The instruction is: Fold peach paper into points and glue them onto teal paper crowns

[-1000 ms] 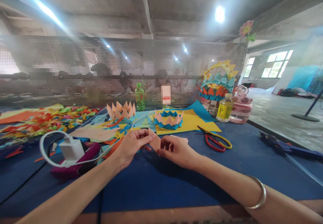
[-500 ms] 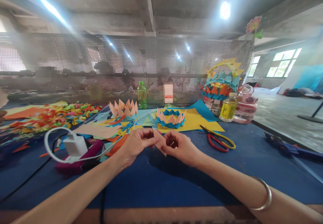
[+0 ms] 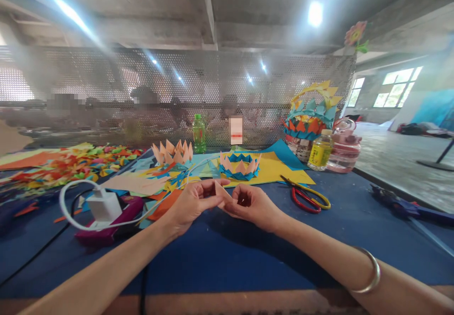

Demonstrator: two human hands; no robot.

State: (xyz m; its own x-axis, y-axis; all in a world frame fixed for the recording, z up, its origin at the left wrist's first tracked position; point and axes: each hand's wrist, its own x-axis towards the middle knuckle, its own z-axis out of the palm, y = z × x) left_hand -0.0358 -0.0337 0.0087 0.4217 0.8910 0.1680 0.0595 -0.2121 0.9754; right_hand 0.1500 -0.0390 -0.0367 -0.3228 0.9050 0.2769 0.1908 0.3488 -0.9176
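Currently your left hand (image 3: 191, 204) and right hand (image 3: 253, 206) are both curled, pinching one peach paper piece (image 3: 222, 193) between them. Blue-and-peach paper ring (image 3: 240, 168) sits just beyond, scissors (image 3: 293, 186) off right.

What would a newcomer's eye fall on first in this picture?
Probably the hands at the centre, holding a peach paper piece between them. Just beyond sits a blue and peach pointed paper ring on a yellow sheet. Bright paper scraps lie at the left; a colourful paper basket stands at the back right.
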